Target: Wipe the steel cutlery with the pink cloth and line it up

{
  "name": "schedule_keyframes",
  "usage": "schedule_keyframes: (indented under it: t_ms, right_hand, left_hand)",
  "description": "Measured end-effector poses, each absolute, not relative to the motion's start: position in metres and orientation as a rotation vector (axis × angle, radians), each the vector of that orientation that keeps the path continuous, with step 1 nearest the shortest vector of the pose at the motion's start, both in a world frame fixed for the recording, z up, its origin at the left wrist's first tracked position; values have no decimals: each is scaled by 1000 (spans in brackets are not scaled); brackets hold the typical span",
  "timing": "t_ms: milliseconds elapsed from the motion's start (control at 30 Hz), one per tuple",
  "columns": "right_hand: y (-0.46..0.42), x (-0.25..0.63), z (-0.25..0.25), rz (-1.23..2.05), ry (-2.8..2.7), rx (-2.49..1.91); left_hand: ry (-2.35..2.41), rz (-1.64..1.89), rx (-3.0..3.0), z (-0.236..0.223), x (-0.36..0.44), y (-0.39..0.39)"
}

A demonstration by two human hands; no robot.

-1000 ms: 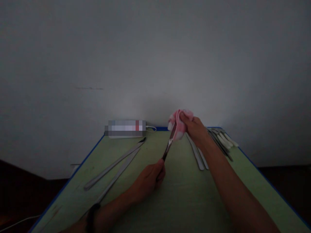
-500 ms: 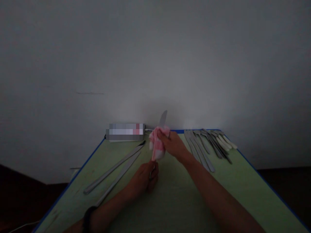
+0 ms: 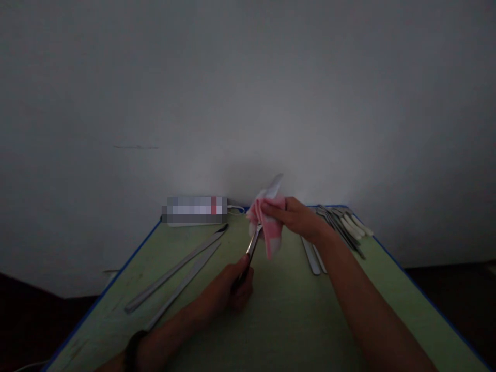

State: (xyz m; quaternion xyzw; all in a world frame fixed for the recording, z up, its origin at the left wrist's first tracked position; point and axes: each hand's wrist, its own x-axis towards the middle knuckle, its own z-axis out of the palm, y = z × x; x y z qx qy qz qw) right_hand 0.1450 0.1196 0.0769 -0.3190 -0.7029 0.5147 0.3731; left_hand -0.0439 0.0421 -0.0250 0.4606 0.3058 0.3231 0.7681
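My left hand (image 3: 236, 281) is closed around the handle of a table knife (image 3: 253, 243), which points up and away toward the wall. A pink and white cloth (image 3: 271, 227) is wrapped about the middle of the knife, and the blade tip sticks out above it. My right hand (image 3: 296, 214) pinches the cloth against the blade, thumb on the near side. Part of the blade is hidden in the folds.
Two long table knives (image 3: 178, 268) lie slanted on the green table (image 3: 271, 325) at left. Several pieces of cutlery (image 3: 341, 230), some white-handled, lie at the back right, partly behind my right arm. A pixelated box (image 3: 196, 211) with a white cable (image 3: 237, 209) stands by the wall.
My right hand and the cloth have moved up the knife, slightly to the right, baring the shiny handle above my left fist. The knife leans more to the right. The view has shifted slightly.
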Motion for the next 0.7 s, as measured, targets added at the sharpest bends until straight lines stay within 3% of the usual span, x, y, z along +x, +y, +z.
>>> schedule_keyframes:
  t_ms: [367,700]
  right_hand:
    - [124,145,92,1066,-1369,-694]
    - [109,96,53,813,-1534,-1101]
  left_hand:
    - [733,678,1073,-35,-47,40]
    - [990,847,1016,-29,-35,45]
